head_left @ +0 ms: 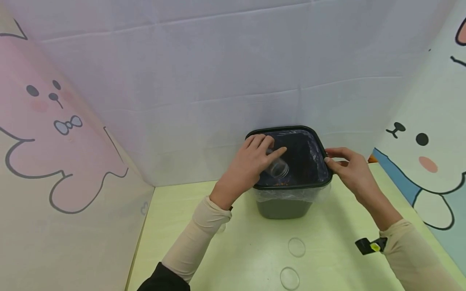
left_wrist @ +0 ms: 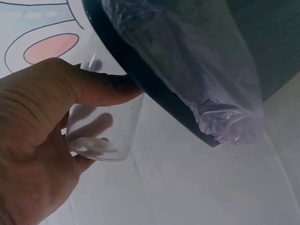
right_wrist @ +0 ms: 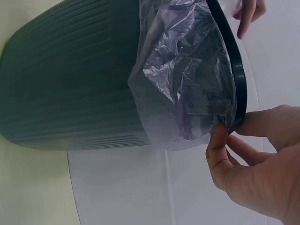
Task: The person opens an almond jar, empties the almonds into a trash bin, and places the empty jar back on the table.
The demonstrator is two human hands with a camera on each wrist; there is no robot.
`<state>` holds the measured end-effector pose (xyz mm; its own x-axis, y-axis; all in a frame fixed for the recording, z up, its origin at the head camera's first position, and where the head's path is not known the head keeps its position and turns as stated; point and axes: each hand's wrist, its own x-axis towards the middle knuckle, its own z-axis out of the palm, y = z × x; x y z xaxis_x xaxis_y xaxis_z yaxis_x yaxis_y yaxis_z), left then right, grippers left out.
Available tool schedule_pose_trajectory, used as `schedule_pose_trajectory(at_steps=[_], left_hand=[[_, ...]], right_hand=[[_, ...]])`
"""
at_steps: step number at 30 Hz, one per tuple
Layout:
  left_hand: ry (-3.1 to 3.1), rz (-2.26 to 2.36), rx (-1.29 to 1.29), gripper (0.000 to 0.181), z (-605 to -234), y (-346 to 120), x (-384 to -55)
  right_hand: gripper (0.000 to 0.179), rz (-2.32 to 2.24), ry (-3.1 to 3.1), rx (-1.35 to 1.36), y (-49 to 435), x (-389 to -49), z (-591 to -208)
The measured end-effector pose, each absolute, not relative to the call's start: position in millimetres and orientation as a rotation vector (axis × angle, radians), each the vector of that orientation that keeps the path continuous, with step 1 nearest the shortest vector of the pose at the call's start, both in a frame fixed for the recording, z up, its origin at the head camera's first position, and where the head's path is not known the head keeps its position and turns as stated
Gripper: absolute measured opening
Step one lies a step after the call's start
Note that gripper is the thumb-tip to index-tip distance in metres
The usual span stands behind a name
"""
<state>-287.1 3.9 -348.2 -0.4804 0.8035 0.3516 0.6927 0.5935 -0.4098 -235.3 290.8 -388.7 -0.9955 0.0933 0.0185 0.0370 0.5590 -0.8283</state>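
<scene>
Nearest the camera, low in the head view, two clear round lids (head_left: pixel 290 278) lay flat on the pale green table (head_left: pixel 236 250), one just above the other and a little apart. At the lower right a small black and yellow clip (head_left: pixel 371 245) sat at the cuff of the right sleeve.

Further up, at the middle of the frame, the left hand (head_left: pixel 251 165) reached over the near left edge of a dark bin (head_left: pixel 284 208). Its fingers and thumb were curled round a clear plastic cup (head_left: pixel 277 167), gripping it tilted above the bin's opening. In the left wrist view the thumb (left_wrist: pixel 101 89) pressed across the cup's wall (left_wrist: pixel 105 129), with fingertips visible through the plastic on its far side, and the bin's rim stood just beside it.

At the right of centre the right hand (head_left: pixel 351 169) pinched the bin's right rim. The right wrist view showed its thumb (right_wrist: pixel 218 145) and fingers closed on the black rim (right_wrist: pixel 236 79), where a translucent liner bag (right_wrist: pixel 183 89) folded over the ribbed side.

Beyond the bin rose a white cloth backdrop (head_left: pixel 233 72). A pink cartoon animal panel (head_left: pixel 54 133) filled the left of the frame, and another cartoon panel (head_left: pixel 429 153) filled the right.
</scene>
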Motion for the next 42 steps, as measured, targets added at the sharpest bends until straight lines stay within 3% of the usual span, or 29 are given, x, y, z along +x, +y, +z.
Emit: schedule_pose_trajectory(at_steps=[8,16,31,42], left_hand=[[-2.423,0.214,-1.176,0.073,-337,3,-286],[-2.577,0.153,-1.132,0.092,-326,2,-290],[-2.65,-0.255,-1.139,0.069,-324,-1,-295],[-2.661,-0.206,-0.859,0.064,-331,1,-295]], right_hand=[[0.052,1.452,-2.719,-0.114,292,-236,-389],[0.052,1.461,-2.717,-0.113,292,-235,-389],[0.051,1.432,-2.725,-0.115,291,-235,-388],[0.052,1.434,-2.729,-0.124,291,-234,-388]])
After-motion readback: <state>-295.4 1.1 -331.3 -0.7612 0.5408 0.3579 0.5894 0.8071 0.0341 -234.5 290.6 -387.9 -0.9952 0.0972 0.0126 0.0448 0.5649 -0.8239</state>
